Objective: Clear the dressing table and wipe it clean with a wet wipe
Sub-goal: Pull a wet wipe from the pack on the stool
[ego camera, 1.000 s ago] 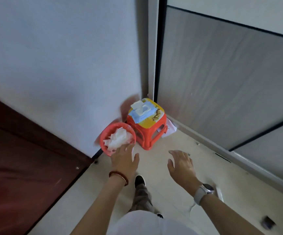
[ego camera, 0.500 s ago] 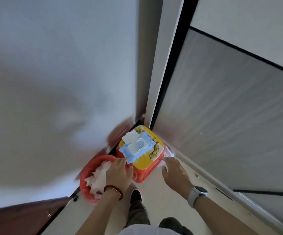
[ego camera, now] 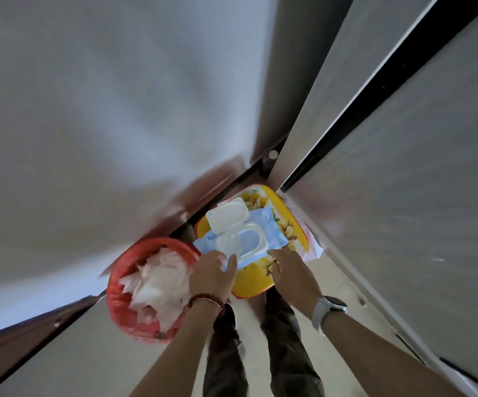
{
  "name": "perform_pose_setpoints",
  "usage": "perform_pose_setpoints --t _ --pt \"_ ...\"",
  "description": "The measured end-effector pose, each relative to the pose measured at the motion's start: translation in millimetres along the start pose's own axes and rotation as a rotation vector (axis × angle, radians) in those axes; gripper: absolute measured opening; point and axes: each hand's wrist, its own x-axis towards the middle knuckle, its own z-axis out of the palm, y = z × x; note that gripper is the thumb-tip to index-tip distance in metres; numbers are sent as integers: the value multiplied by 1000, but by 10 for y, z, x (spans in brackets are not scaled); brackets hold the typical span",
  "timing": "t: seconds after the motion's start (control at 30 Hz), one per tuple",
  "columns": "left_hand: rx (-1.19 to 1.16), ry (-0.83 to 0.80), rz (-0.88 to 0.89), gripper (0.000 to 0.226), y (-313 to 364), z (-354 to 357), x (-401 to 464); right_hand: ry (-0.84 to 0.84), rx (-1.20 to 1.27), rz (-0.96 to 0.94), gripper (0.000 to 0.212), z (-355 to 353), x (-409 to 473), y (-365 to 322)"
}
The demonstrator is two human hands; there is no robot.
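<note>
A blue wet wipe pack (ego camera: pixel 262 229) lies on a small stool with a yellow flowered top (ego camera: pixel 290 224). Its white flip lid (ego camera: pixel 226 215) stands open. My left hand (ego camera: pixel 212 277) grips the pack's near left edge, thumb on top by the lid frame. My right hand (ego camera: pixel 292 277) rests on the stool top with its fingertips touching the pack's near right corner and nothing in it. The dressing table is not in view.
A red basket (ego camera: pixel 117 285) full of crumpled white wipes (ego camera: pixel 160 282) stands on the floor just left of the stool. A white wall (ego camera: pixel 89 138) is on the left, grey door panels (ego camera: pixel 404 196) on the right. Dark wooden furniture (ego camera: pixel 3 348) sits at lower left. My legs (ego camera: pixel 223 353) are below.
I have bent down closer to the stool. Both hands moved forward from above the floor and basket onto the wipe pack's near edge.
</note>
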Motion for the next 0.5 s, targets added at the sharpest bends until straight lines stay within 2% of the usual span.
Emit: perform_pose_setpoints --t 0.13,0.27,0.37,0.47,0.5 --pt "37 85 -76 35 161 339 371 25 -17 -114 36 112 442 171" --pt "58 167 -114 24 150 462 545 95 -137 -308 31 276 741 183" --pt "-45 238 -154 18 -8 405 539 109 -308 -434 29 425 836 196" --pt "-111 232 -182 17 -202 338 566 102 -491 -458 3 478 923 162" --pt "-118 213 -189 18 -255 326 582 106 -541 -440 9 492 951 141"
